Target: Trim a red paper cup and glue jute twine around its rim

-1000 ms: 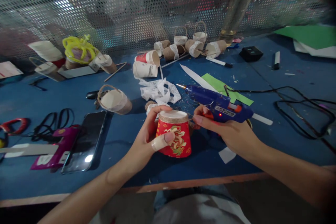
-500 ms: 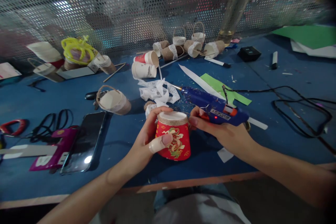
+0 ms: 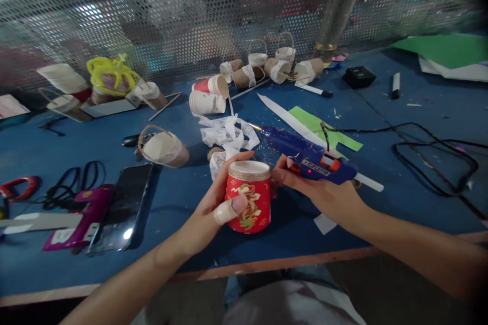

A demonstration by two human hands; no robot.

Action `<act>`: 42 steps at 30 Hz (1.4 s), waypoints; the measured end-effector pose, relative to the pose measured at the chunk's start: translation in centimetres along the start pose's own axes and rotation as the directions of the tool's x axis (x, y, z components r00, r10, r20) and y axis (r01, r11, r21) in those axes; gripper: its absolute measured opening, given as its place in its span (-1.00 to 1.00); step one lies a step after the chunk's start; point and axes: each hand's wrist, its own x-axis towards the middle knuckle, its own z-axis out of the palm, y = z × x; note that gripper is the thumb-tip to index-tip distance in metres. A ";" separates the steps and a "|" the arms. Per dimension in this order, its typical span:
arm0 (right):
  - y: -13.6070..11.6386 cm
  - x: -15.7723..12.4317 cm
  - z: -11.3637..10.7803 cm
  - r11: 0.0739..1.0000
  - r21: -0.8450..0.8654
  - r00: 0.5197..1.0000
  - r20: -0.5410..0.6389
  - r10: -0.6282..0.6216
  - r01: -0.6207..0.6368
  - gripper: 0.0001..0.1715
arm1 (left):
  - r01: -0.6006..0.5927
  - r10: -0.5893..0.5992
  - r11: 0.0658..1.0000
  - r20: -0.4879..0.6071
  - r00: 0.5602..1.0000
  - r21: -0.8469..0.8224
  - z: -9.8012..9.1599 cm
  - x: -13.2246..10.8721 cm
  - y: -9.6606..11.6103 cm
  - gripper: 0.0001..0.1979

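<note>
A red paper cup (image 3: 249, 208) with a gold and green dragon print and twine wound just under its top stands in front of me. My left hand (image 3: 219, 200) is closed around its left side, thumb on the print, with a bandage-like wrap on that thumb. At the cup's right edge, the fingers of my right hand (image 3: 316, 190) are closed in a pinch; what is between them is hidden. Directly behind that hand is a blue glue gun (image 3: 301, 152), its red light lit and a white glue stick (image 3: 369, 181) out of its back. White lace ribbon (image 3: 224, 132) lies behind the cup.
A twine-handled cup basket (image 3: 163, 150), a phone (image 3: 125, 203) and a purple glue gun (image 3: 82, 218) lie left. Stacked paper cups (image 3: 208, 102), small baskets (image 3: 278, 68) and a bottle (image 3: 337, 15) stand at the back. A black cord (image 3: 419, 124) loops at right.
The cup has turned slightly in my left hand and looks more upright, its dragon print shifted left. My right hand keeps its place beside it. The view has shifted a little.
</note>
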 end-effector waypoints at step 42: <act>0.8 -1.7 -2.5 0.875 -0.278 0.917 0.175 -0.360 0.397 -0.70 | -0.309 0.348 0.931 -0.217 0.912 0.193 -0.8 0.4 1.3 -0.44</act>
